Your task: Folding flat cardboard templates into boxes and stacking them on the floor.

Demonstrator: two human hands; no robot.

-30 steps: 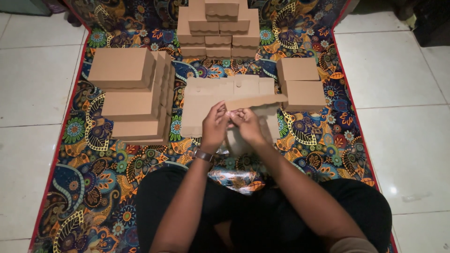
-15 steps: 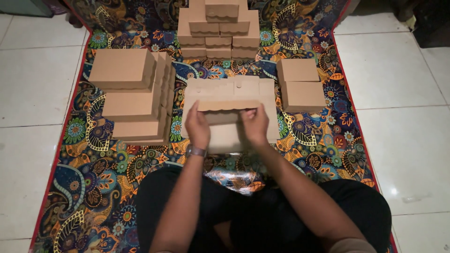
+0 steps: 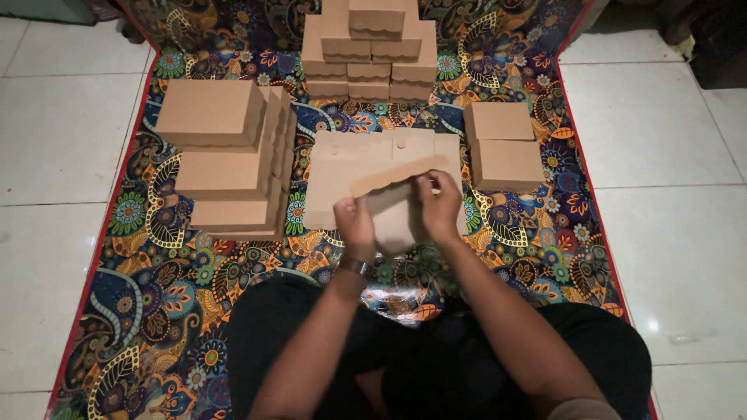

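Observation:
A brown cardboard box blank (image 3: 395, 204) is partly folded in front of me, with a scalloped flap raised and tilted. My left hand (image 3: 355, 223) grips its left side and my right hand (image 3: 437, 204) pinches its right side by the flap. Under it lies a pile of flat unfolded blanks (image 3: 350, 159) on the patterned rug. A watch sits on my left wrist.
Folded brown boxes stand in a stepped stack at the left (image 3: 226, 155), a tall stack at the back (image 3: 372, 47), and two at the right (image 3: 504, 154). The colourful floral rug (image 3: 156, 295) has a red border, with white floor tiles (image 3: 54, 132) on both sides.
The hands were close together on the blank, then spread to its sides. Now the scalloped flap is lifted and tilted, with both hands drawn nearer to me.

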